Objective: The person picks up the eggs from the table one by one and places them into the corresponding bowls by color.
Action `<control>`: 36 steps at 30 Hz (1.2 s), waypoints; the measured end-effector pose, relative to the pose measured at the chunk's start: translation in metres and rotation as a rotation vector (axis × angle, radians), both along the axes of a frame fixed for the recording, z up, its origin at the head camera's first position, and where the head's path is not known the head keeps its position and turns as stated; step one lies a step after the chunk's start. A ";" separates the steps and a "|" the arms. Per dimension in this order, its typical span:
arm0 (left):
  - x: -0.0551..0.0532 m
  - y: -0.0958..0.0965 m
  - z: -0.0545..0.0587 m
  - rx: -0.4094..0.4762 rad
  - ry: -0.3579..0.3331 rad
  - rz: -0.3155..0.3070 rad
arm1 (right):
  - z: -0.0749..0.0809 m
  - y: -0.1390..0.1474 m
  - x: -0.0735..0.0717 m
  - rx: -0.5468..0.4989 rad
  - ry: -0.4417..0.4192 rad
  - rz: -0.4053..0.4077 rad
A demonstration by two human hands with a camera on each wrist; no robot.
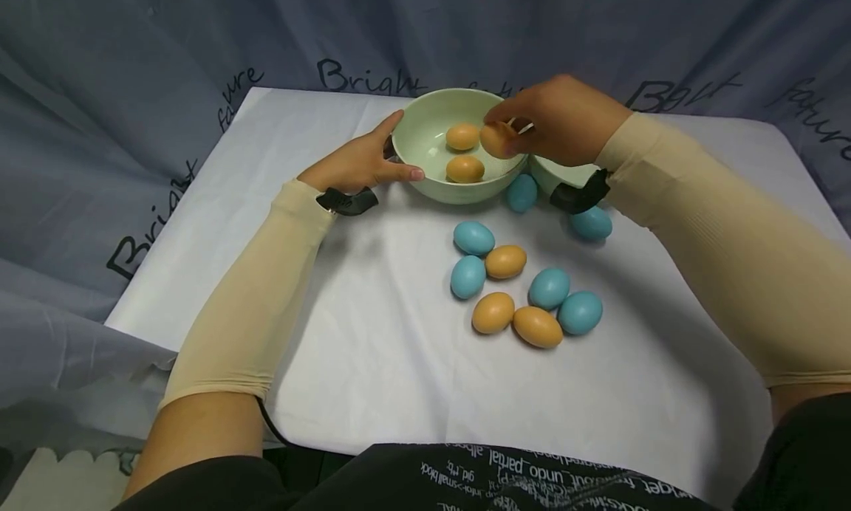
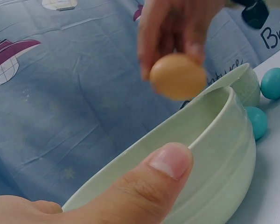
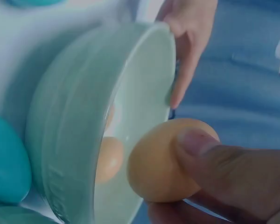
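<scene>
At the back of the table stands a pale green bowl point(image 1: 459, 193) with two orange-yellow eggs, one of them the egg point(image 1: 465, 169) nearer its front wall. My left hand point(image 1: 362, 160) holds this bowl by its left side, thumb along the near rim and forefinger toward the far rim. Over the right part of the bowl, my right hand point(image 1: 561, 119) pinches another orange-yellow egg point(image 3: 165, 161) between thumb and fingers. In the left wrist view that held egg point(image 2: 178, 77) shows above the rim.
A second pale green bowl point(image 1: 558, 173) stands to the right, partly hidden by my right hand. Blue eggs point(image 1: 521, 193) lie beside the bowls. Nearer me, several blue eggs point(image 1: 580, 313) and orange-yellow eggs point(image 1: 538, 327) lie loose on the white cloth. A grey-blue curtain point(image 1: 465, 31) hangs behind.
</scene>
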State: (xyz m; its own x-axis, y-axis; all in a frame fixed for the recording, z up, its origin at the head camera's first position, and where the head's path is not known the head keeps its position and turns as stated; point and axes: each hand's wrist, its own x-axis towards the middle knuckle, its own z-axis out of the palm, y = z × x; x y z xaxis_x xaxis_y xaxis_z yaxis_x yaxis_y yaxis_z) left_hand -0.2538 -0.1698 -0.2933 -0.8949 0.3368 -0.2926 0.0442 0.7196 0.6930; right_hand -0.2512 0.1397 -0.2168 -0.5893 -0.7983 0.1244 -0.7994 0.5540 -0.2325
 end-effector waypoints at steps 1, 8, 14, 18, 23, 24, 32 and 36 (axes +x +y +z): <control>0.000 0.000 0.000 0.004 -0.003 0.000 | -0.001 -0.001 -0.006 0.003 -0.008 -0.007; 0.000 -0.001 -0.002 -0.014 0.009 0.008 | -0.010 -0.020 -0.041 0.112 -0.132 -0.118; 0.000 0.001 -0.005 0.006 0.020 0.008 | -0.026 -0.039 -0.060 0.217 -0.135 -0.129; -0.001 0.005 -0.006 0.039 0.018 -0.008 | -0.036 -0.041 -0.066 0.279 -0.160 -0.151; -0.002 0.009 -0.005 0.049 0.016 -0.022 | -0.046 -0.038 -0.068 0.326 -0.200 -0.181; -0.003 0.009 -0.005 0.049 0.014 -0.023 | -0.047 -0.037 -0.068 0.331 -0.203 -0.179; -0.003 0.008 -0.005 0.026 0.027 -0.023 | -0.051 -0.035 -0.072 0.342 -0.212 -0.165; -0.003 0.011 -0.003 0.005 0.000 0.000 | -0.036 -0.027 -0.057 0.302 -0.175 -0.149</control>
